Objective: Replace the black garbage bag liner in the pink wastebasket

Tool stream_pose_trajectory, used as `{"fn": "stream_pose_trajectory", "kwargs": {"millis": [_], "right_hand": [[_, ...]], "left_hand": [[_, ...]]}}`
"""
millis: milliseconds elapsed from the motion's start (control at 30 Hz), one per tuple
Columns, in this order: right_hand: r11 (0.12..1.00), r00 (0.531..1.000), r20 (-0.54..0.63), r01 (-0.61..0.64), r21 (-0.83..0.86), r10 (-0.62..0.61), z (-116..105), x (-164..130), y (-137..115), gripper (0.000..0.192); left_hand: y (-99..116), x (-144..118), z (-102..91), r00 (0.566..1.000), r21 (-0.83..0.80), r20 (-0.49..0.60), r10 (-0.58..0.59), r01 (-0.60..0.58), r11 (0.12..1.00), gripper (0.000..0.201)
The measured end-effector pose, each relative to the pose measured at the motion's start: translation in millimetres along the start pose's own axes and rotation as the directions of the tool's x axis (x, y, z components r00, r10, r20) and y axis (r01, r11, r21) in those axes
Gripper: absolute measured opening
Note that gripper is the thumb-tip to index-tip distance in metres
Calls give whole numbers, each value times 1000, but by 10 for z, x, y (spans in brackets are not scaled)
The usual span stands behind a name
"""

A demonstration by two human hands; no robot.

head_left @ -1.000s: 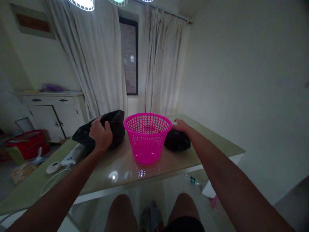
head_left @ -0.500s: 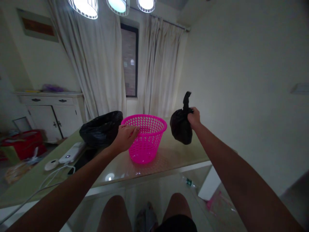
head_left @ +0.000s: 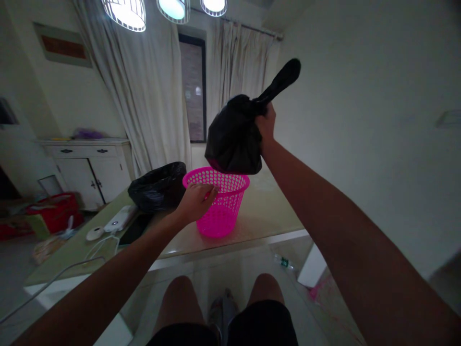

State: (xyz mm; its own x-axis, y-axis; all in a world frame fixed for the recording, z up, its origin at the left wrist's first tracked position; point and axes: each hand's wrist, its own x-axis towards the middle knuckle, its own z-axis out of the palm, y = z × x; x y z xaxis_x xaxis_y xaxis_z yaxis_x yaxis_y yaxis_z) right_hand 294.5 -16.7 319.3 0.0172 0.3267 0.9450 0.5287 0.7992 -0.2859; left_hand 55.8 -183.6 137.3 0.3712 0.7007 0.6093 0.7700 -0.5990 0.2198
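My right hand is closed around the gathered neck of a black bag, holding it up in the air, well above the table. The bag's full body hangs to the left of my fist, and its loose tail sticks up and out to the right, past my knuckles. From where I look, the bottom of the bag overlaps the far right part of the rim of a pink basket; I can't tell whether the two touch.

My left hand is lower and to the left, fingers curled narrow over the near left rim of that basket, gripping it. The basket stands upright on the table near its front edge, so the raised bag is above and to the right of my left hand, well apart from it.

Just left of the basket sits an open black sack, its mouth gaping, beyond my left wrist. Nearer and further left lie a dark flat object, a white device and a small round white piece, with a white cable beside them.
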Motion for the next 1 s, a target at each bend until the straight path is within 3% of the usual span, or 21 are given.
{"fn": "stream_pose_trajectory", "kwargs": {"millis": [100, 167, 267, 367, 433, 500, 567, 633, 700, 833, 933, 1000], "right_hand": [[995, 985, 137, -98, -23, 101, 186, -450, -187, 24], [995, 960, 262, -99, -20, 100, 260, -690, -253, 30], [999, 877, 480, -34, 11, 25, 330, -951, -291, 35], [999, 761, 647, 36, 40, -54, 377, -1115, -309, 29], [998, 738, 672, 55, 32, -63, 398, -1164, -331, 26], [999, 760, 648, 32, 19, -37, 409, -1169, -359, 25], [1000, 772, 636, -5, 13, -5, 402, -1148, -370, 24], [1000, 753, 658, -7, -23, 21, 361, -1126, -337, 22], [990, 724, 686, 29, -140, 76, 276, -1113, -244, 21], [898, 646, 701, 51, -437, 304, 30, -1089, -4, 31], [937, 541, 770, -122, -326, 338, -81, -1050, 26, 36], [951, 519, 817, -291, -107, 250, -71, -1036, -44, 38]], "left_hand": [[18, -52, -84, 999, -31, -3, 35, -35, 999, 43], [-30, -45, -156, 1000, -85, -28, 13, -16, 996, 39], [-197, 58, -255, 972, -188, -119, -202, 178, 966, 47], [-432, 247, -284, 887, -224, -275, -370, 316, 922, 41], [-568, 382, -245, 907, -227, -234, -350, 299, 927, 24], [-654, 499, -171, 962, -268, -14, -272, 258, 928, 20], [-691, 580, -97, 957, -311, 221, -189, 252, 916, 25], [-705, 618, -51, 937, -301, 310, -162, 258, 918, 26], [-722, 616, -48, 943, -228, 269, -197, 261, 938, 23], [-766, 574, -113, 940, -84, 101, -327, 336, 938, 20], [-727, 594, -131, 923, -71, 84, -375, 381, 922, 32], [-658, 638, -112, 921, -93, 83, -379, 386, 918, 50]]}}
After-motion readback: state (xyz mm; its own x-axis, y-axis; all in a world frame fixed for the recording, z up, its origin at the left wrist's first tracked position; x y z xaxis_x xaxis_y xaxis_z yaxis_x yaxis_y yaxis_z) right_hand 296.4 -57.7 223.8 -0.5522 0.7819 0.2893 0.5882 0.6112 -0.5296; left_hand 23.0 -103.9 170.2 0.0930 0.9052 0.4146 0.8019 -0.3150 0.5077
